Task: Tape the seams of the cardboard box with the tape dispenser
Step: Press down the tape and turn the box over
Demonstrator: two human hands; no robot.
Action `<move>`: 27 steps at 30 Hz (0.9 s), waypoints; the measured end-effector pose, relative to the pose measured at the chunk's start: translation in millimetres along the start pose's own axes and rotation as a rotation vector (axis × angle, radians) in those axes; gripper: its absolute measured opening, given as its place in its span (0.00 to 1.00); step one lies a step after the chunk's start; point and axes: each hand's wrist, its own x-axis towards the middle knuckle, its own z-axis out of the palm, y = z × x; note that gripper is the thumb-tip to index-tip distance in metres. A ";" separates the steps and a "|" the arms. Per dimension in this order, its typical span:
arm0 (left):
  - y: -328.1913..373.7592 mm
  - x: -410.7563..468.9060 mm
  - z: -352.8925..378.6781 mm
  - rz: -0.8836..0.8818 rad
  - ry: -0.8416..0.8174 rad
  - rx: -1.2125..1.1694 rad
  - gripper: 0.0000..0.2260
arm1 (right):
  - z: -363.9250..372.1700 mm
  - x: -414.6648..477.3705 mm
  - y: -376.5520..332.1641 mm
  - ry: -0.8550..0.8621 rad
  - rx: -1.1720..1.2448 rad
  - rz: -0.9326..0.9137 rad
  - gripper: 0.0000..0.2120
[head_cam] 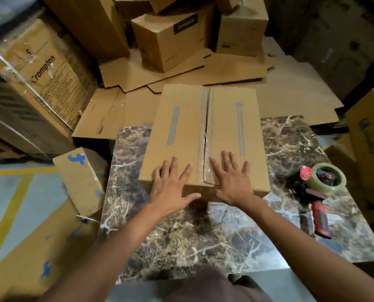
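A brown cardboard box [181, 131] lies flat on the marble table [203, 236], its two top flaps closed. Clear tape runs along the centre seam [206, 127] and wrinkles at the near edge. My left hand [173, 186] rests flat on the left flap at the near edge, fingers spread. My right hand [232, 177] lies flat on the right flap, just beside the seam, fingers spread too. The red and black tape dispenser [317, 192], with its roll of clear tape, lies on the table to the right of the box, untouched.
Flattened cardboard sheets [181, 68] and stacked boxes [170, 40] fill the floor beyond the table. A large wrapped carton [29, 94] stands at the left, a small box [81, 179] leans by the table's left edge, and more boxes [369, 138] stand at the right.
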 end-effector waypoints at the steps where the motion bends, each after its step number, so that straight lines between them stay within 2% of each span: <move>1: 7.2 -1.9 4.5 0.049 0.028 -0.006 0.42 | 3.3 -4.0 7.7 0.019 -0.016 0.060 0.46; 3: 21.6 -3.4 12.0 0.078 0.058 -0.020 0.42 | 10.1 -11.0 18.9 0.062 -0.023 0.136 0.45; 6: 45.3 -1.8 12.1 0.018 0.053 -0.037 0.39 | 16.2 -17.3 29.2 0.078 -0.002 0.196 0.45; 10: 64.7 11.3 -12.6 -0.038 0.130 -0.049 0.30 | 17.6 -26.2 42.7 0.110 0.073 0.150 0.43; 12: 71.0 24.8 -24.4 -0.027 0.199 -0.115 0.26 | 15.9 -32.5 52.6 0.143 0.193 0.102 0.41; 15: 92.6 46.4 -31.9 0.118 0.236 -0.217 0.25 | 8.9 -46.4 70.3 0.241 0.520 0.131 0.37; 18: 128.4 72.2 -31.7 0.257 0.209 -0.285 0.24 | 10.9 -66.9 100.1 0.465 0.767 0.339 0.29; 21: 169.9 101.3 -31.3 0.281 0.174 -0.301 0.26 | 14.2 -92.3 138.8 0.596 0.907 0.558 0.28; 24: 206.1 124.1 -28.3 0.215 0.134 -0.265 0.24 | 27.8 -114.6 179.4 0.529 0.909 0.797 0.25; 27: 228.5 132.4 -20.3 0.118 0.106 -0.226 0.25 | 58.1 -126.4 214.3 0.363 0.911 1.024 0.27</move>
